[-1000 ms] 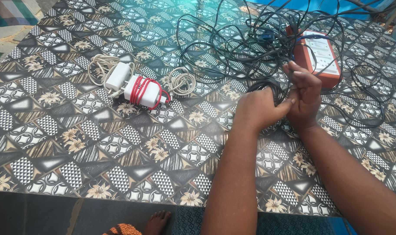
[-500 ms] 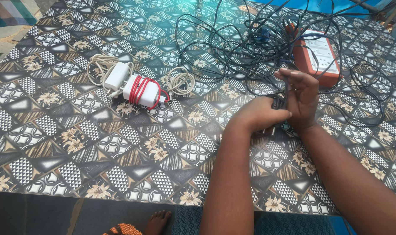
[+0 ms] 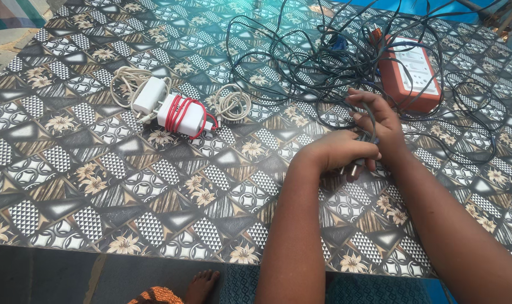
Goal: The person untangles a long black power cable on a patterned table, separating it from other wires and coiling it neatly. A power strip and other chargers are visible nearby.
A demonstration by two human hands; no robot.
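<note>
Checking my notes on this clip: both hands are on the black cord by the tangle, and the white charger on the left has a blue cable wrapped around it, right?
Not quite. The cable wrapped around the white charger is red, not blue, as the head view shows. The rest stands: the left hand and right hand are both on the black cord beside the tangle.

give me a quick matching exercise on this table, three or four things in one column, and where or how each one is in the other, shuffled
Things:
1. white charger
2. orange extension board
3. black plug
4. coiled white cable

States:
A. under the tangle of black wires
B. lying loose just right of the chargers
C. wrapped in a red cable
D. held in the left hand, prongs out

Pairs: 1-C, 2-A, 3-D, 4-B
</note>
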